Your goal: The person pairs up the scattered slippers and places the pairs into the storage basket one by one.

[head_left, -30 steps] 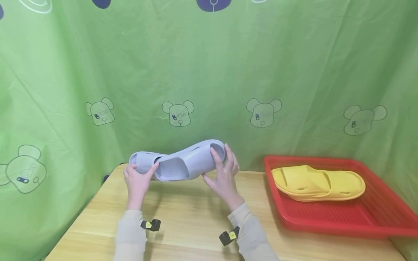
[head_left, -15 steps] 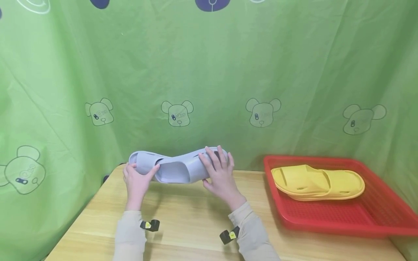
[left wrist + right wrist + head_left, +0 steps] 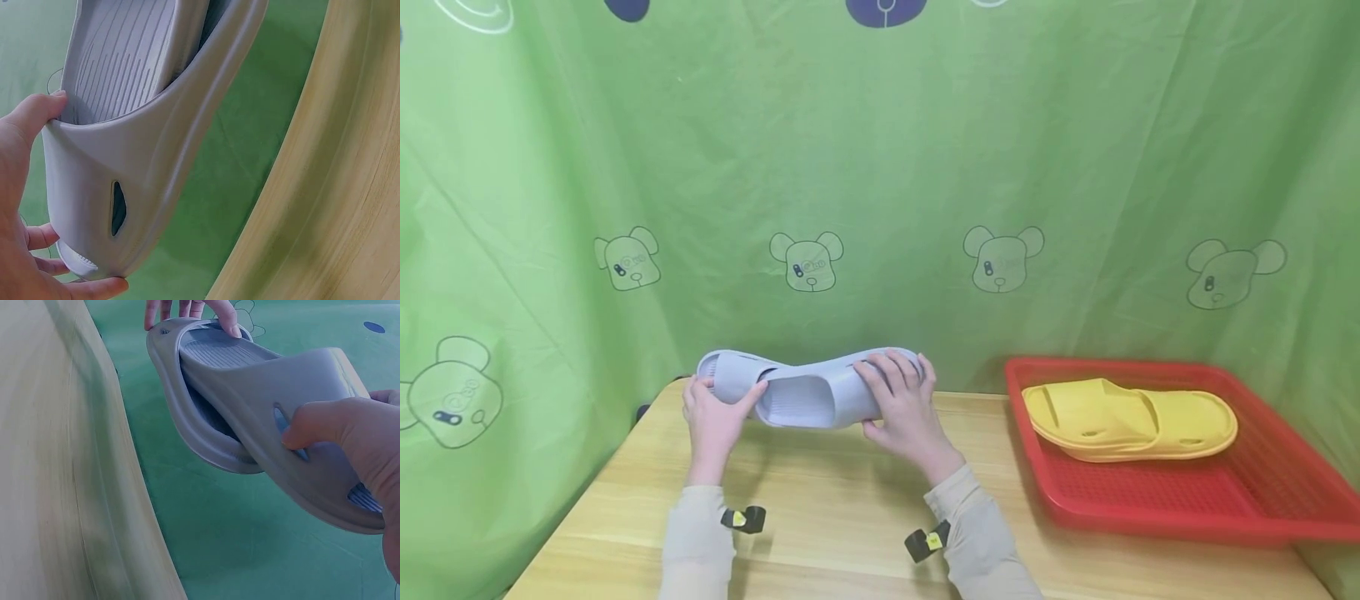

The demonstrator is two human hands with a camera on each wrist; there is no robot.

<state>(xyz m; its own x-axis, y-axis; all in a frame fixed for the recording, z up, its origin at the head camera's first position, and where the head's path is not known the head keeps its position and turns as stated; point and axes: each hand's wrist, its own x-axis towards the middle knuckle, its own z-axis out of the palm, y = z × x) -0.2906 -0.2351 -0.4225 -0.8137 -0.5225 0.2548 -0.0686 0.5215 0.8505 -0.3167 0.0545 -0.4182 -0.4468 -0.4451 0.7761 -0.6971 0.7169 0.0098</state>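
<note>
The two grey slippers (image 3: pixel 808 387) are being held together, one tucked partly into the other, up in the air over the far left side of the wooden table (image 3: pixel 850 508). The left hand (image 3: pixel 715 417) is gripping the left end with its thumb curled over the edge, and the right hand (image 3: pixel 906 404) is wrapping its fingers over the right end. Since each hand is holding only one end, the slippers may be slipping apart or dropping onto the table before reaching the red tray (image 3: pixel 1150 508) on the right, where yellow slippers (image 3: pixel 1131 421) are lying.
</note>
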